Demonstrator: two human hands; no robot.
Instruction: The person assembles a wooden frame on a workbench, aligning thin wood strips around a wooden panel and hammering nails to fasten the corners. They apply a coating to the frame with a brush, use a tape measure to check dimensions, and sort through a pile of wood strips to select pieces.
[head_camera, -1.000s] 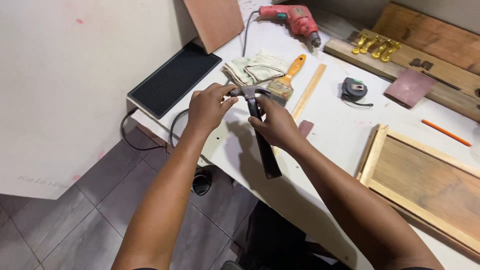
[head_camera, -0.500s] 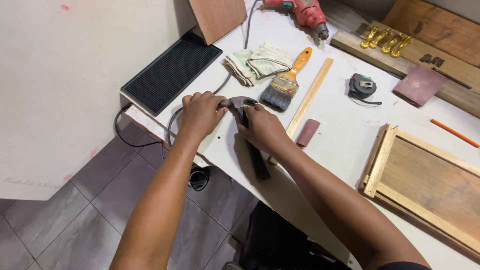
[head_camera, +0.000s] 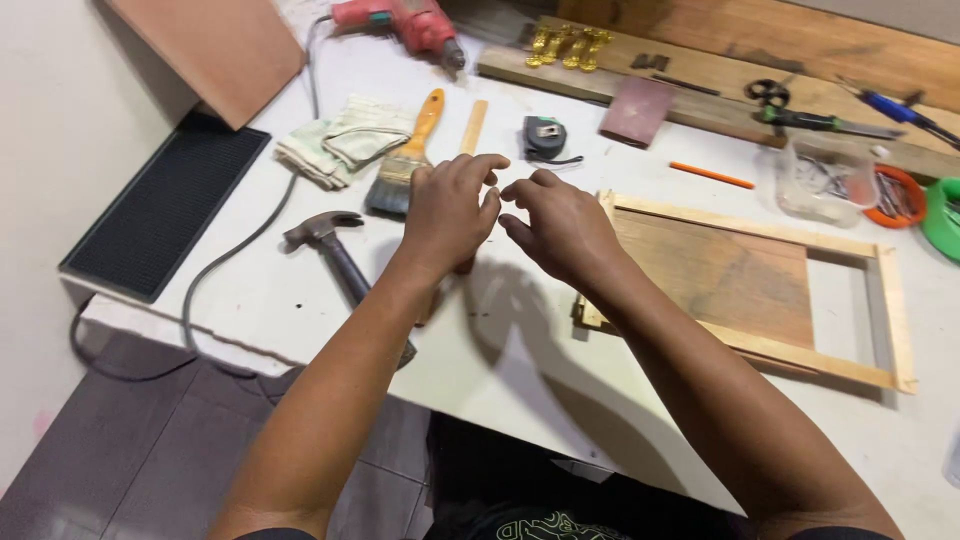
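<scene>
My left hand (head_camera: 448, 208) and my right hand (head_camera: 562, 228) hover side by side over the white table (head_camera: 520, 350), fingers loosely curled and fingertips nearly meeting. Nothing shows in either hand. A claw hammer (head_camera: 332, 248) with a dark handle lies on the table just left of my left forearm, released. A paintbrush (head_camera: 405, 165) with an orange handle lies just beyond my left hand, beside a thin wooden strip (head_camera: 472, 124). A wooden frame with a board panel (head_camera: 740, 280) lies flat right next to my right hand.
Farther back lie a folded cloth (head_camera: 345, 140), a red drill (head_camera: 400, 20), a tape measure (head_camera: 545, 138), a sanding block (head_camera: 635, 110), an orange pencil (head_camera: 710, 175) and a clear tub of nails (head_camera: 825, 175). A black mat (head_camera: 165, 205) lies at the left edge, with a grey cable.
Both hands have let go of the hammer, which now lies on the table. They moved right, toward the wooden frame, and the view shifted right with them.
</scene>
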